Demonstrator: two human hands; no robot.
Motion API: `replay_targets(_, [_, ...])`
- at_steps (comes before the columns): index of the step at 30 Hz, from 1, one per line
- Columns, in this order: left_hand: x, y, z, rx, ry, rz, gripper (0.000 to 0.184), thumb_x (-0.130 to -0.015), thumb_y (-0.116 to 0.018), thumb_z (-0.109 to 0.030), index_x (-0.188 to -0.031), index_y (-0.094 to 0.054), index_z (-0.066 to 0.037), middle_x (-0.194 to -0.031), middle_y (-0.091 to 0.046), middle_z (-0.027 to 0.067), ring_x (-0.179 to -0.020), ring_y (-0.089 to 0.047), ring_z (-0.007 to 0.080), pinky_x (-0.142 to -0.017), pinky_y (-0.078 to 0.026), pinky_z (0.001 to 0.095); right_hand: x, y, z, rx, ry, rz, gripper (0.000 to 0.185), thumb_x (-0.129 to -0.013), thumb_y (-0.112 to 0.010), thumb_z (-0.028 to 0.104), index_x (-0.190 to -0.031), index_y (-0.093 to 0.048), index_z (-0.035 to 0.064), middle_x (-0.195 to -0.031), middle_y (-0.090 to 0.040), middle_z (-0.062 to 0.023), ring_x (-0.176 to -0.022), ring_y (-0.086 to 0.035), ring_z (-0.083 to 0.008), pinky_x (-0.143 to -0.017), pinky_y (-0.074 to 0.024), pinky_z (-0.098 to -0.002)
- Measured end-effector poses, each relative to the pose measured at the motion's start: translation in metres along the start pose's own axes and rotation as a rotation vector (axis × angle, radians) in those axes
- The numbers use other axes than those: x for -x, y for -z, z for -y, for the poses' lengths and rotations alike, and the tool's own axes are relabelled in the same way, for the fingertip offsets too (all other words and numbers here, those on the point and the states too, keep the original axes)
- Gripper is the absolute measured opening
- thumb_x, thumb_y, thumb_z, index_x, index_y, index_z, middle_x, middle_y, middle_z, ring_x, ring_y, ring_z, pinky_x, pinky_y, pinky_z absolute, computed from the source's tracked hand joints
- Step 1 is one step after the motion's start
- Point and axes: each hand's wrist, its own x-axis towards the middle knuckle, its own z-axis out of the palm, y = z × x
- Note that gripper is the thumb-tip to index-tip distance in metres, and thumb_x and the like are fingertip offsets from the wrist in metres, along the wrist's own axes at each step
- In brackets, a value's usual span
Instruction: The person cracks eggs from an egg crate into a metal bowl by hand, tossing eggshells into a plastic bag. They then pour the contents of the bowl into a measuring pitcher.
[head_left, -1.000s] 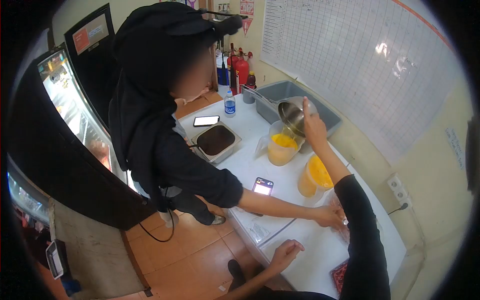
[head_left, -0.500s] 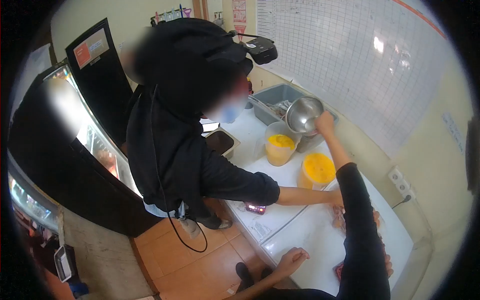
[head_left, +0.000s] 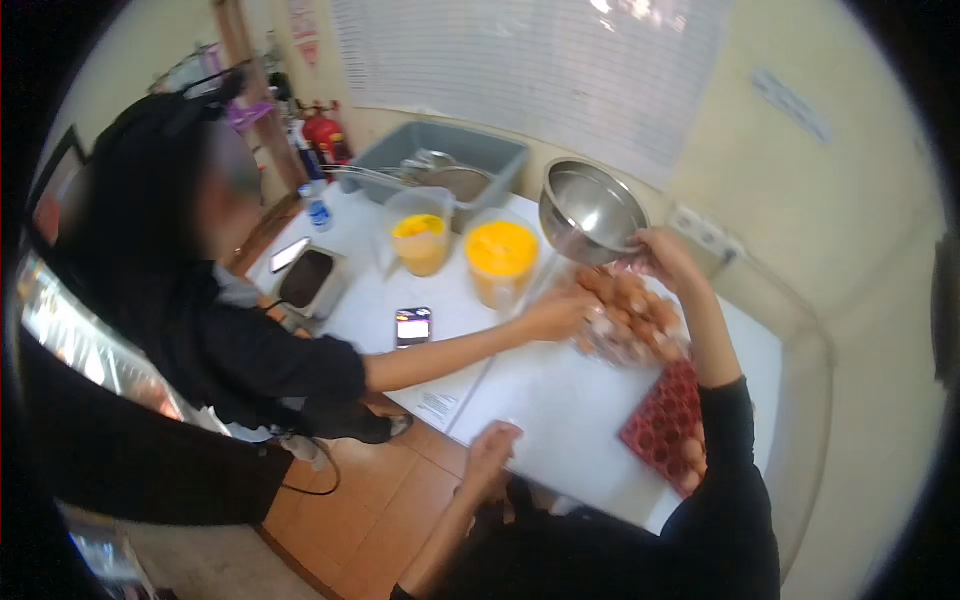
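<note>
My right hand (head_left: 662, 262) grips the rim of a shiny steel mixing bowl (head_left: 592, 208), raised above the table and tilted so that its inside shows. Just below it lies a clear plastic bag of brown eggshells (head_left: 625, 310). A co-worker's hand (head_left: 562, 316) reaches to the left side of that bag. Near the table's front edge, my left hand (head_left: 490, 448) hovers with its fingers curled in and nothing visible in them. By my right forearm sits a red egg tray (head_left: 664, 420) with a few eggs (head_left: 694, 455) in it.
Two plastic jugs of yellow egg mix, one left (head_left: 420, 245) and one right (head_left: 500, 262), stand mid-table. Behind them is a grey tub (head_left: 440, 145) with utensils. A phone (head_left: 413, 327), a metal pan (head_left: 312, 282) and the co-worker (head_left: 200, 280) are on the left.
My view has swung to the right and come closer. The bowl in my right hand has moved from beside the grey tub to above the eggshell bag. The egg tray has come into fuller view.
</note>
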Motion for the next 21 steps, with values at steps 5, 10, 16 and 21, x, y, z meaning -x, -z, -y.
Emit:
replay_targets(5, [-0.002,-0.001,0.001,0.079,0.050,-0.037,0.022,-0.098,-0.052,-0.025,-0.100,-0.063,-0.006,-0.078,-0.058,0.0018,-0.062,-0.052,0.0099,-0.057,-0.042,0.0229,0.140,0.020,-0.073,0.130,-0.107,-0.141,0.029,-0.091,-0.053,0.013,-0.111,-0.056,-0.0074,-0.071,-0.068,-0.0192,-0.043,-0.060,-0.0170,-0.037,-0.0486,-0.0245])
replay_targets(10, [0.002,-0.018,-0.030,0.270,0.071,-0.154,0.026,-0.101,-0.049,-0.030,-0.097,-0.058,-0.006,-0.085,-0.057,0.0053,-0.059,-0.050,0.0110,-0.048,-0.035,0.0202,0.171,-0.004,-0.223,0.052,-0.236,-0.078,0.043,-0.091,-0.050,0.008,-0.131,-0.042,-0.0047,-0.080,-0.067,-0.0217,-0.054,-0.069,-0.0247,-0.044,-0.0580,-0.0316])
replay_targets(16, [-0.018,-0.046,-0.034,0.122,-0.133,-0.005,0.032,-0.104,-0.048,-0.032,-0.090,-0.056,-0.005,-0.084,-0.056,0.0057,-0.058,-0.050,0.0100,-0.047,-0.032,0.0221,0.187,-0.057,-0.278,-0.013,-0.123,-0.087,0.046,-0.095,-0.051,0.013,-0.135,-0.038,-0.0048,-0.077,-0.067,-0.0196,-0.053,-0.068,-0.0234,-0.044,-0.0574,-0.0319])
replay_targets(21, [-0.034,-0.060,-0.025,0.027,-0.087,0.043,0.042,-0.105,-0.046,-0.037,-0.082,-0.058,-0.003,-0.077,-0.056,0.0056,-0.055,-0.050,0.0098,-0.047,-0.033,0.0220,0.199,-0.054,-0.271,0.053,-0.091,-0.105,0.060,-0.096,-0.059,0.028,-0.142,-0.034,-0.0020,-0.073,-0.066,-0.0170,-0.049,-0.065,-0.0204,-0.043,-0.0544,-0.0320])
